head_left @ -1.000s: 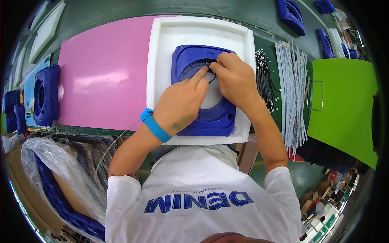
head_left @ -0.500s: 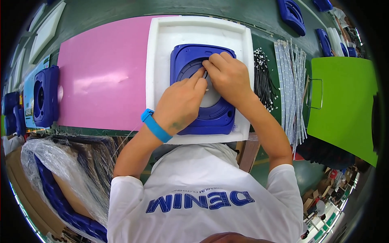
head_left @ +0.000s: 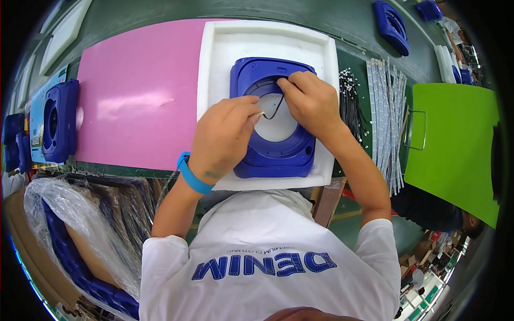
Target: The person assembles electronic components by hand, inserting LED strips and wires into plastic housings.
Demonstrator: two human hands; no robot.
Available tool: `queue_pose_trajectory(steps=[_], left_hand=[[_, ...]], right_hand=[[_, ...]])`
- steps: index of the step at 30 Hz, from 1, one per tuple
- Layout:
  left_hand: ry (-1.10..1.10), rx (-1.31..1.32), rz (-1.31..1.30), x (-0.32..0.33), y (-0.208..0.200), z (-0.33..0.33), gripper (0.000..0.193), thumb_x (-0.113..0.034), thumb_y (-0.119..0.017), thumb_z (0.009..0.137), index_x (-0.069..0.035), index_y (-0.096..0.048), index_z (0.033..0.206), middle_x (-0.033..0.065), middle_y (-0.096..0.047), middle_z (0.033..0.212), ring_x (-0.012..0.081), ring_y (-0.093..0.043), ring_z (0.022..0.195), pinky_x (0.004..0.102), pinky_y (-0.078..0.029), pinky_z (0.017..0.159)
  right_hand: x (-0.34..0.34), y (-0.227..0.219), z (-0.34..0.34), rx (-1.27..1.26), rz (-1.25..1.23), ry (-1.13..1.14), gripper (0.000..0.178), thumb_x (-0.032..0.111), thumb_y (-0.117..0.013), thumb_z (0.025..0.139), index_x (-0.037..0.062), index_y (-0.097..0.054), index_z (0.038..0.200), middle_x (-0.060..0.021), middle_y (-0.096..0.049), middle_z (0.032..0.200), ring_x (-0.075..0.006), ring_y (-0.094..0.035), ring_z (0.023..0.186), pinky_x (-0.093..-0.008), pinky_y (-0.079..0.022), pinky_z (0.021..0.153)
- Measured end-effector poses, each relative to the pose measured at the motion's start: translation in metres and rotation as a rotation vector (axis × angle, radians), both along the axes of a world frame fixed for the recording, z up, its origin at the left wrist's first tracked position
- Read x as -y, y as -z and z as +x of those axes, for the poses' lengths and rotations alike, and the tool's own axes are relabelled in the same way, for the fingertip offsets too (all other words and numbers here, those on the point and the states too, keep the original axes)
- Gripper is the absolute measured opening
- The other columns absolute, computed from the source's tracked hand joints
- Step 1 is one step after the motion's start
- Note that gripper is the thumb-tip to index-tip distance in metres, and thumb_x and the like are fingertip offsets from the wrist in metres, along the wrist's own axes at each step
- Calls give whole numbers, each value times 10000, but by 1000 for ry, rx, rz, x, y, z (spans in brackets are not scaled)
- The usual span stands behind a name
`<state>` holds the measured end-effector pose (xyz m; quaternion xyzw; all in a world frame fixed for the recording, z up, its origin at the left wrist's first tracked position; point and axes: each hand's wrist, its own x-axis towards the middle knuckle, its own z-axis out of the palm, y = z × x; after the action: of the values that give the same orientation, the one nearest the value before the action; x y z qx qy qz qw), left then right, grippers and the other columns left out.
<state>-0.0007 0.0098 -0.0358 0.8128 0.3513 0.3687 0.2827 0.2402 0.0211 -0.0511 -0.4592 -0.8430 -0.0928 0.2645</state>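
A blue plastic housing (head_left: 278,158) with a large round opening lies in a white foam tray (head_left: 326,53) in front of me. A short black cable (head_left: 279,108) bends across the opening. Its pale connector end is pinched in my left hand (head_left: 225,132), over the housing's left side. My right hand (head_left: 313,101) is closed at the upper right of the ring, with the cable's other end running up to its fingertips. What those fingertips press against inside the rim is partly hidden.
Left of the tray lies a pink board (head_left: 144,96), with another blue housing (head_left: 60,122) beyond it. To the right are a bundle of black cables (head_left: 353,107), light strips (head_left: 385,123) and a green panel (head_left: 455,144). Plastic-wrapped pieces (head_left: 85,224) stand at lower left.
My left hand has drawn away to the left and nearer me, pulling the connector end out so the black cable shows between my hands. The right hand stays at the ring's upper right.
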Motion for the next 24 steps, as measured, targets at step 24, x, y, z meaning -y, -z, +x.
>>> queue_pose_trajectory(steps=[24], left_hand=[[-42,64,-90,9,10,-11,132,15,-701,973,6,-727,1102,134,-768,1128,274,-734,959,341,-592,784]], right_hand=[[1,-5,-10,-21,-180,79,138,18,-714,842,19,-704,980,-92,-617,937,-274,-674,765,-391,-560,651]])
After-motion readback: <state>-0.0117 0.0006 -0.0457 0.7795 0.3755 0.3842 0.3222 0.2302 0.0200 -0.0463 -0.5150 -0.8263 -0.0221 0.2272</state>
